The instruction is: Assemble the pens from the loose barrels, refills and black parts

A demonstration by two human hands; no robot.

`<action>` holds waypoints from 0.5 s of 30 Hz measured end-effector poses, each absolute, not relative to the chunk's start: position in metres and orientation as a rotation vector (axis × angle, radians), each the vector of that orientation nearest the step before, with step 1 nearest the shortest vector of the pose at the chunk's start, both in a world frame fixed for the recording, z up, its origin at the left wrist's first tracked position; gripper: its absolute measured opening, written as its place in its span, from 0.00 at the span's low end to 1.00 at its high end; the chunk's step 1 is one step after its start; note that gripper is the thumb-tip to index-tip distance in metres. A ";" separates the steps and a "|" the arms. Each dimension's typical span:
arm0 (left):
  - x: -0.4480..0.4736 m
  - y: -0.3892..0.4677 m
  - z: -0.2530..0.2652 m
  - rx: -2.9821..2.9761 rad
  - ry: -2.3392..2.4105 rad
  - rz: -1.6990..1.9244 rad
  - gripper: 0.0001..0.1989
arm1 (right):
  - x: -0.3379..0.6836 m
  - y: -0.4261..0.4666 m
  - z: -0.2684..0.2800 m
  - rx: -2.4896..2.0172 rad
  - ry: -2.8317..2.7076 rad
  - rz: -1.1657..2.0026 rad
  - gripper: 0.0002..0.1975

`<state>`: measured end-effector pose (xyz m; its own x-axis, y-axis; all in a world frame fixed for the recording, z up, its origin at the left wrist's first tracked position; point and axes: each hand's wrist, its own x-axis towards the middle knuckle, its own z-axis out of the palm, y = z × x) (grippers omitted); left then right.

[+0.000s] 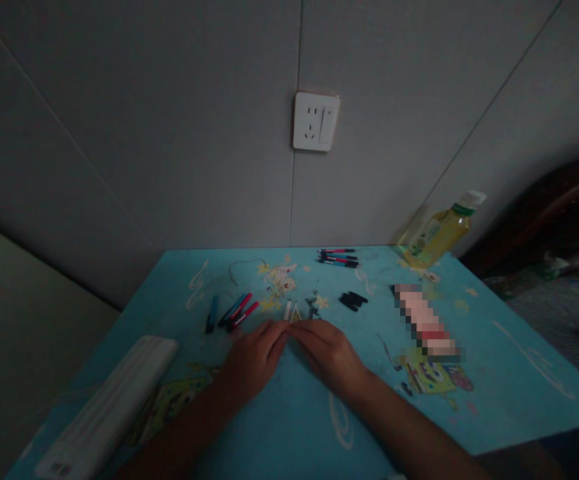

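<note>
My left hand (257,357) and my right hand (332,353) meet at the middle of the table, fingertips pinched together. Whatever they hold between them is too small and dark to make out. Just beyond the fingertips lie thin pale sticks (288,309) that look like pen refills. To the left are several blue and red pen barrels (239,310) with dark ends. Several short black pieces (353,301), perhaps pen caps, lie to the right. Farther back, several red, blue and dark pens (338,259) are laid side by side.
The blue patterned table (289,427) stands against a grey wall with a socket (316,122). A long white case (112,407) lies at the left edge. On the right are a blurred-out flat object (427,323) and a bottle of yellow liquid (437,233).
</note>
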<state>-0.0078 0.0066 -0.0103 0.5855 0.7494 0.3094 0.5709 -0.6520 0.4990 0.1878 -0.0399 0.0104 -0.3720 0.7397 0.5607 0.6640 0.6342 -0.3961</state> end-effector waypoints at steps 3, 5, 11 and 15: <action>-0.006 0.007 -0.013 2.399 1.023 0.743 0.12 | 0.187 -0.040 0.012 -1.093 -2.093 0.171 0.16; -0.005 0.007 -0.011 2.338 0.991 0.759 0.11 | 0.186 -0.041 0.012 -1.115 -2.066 0.237 0.15; -0.005 0.004 -0.005 2.209 0.953 0.785 0.10 | 0.186 -0.038 0.010 -1.118 -1.947 0.469 0.12; -0.004 0.003 -0.004 2.164 0.960 0.741 0.09 | 0.187 -0.037 0.009 -1.108 -1.978 0.467 0.11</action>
<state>-0.0045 0.0025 -0.0037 0.5721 0.7876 0.2291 0.4209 -0.5216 0.7422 0.1866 -0.0370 0.0088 -0.2929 0.8344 0.4669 0.5371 0.5476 -0.6416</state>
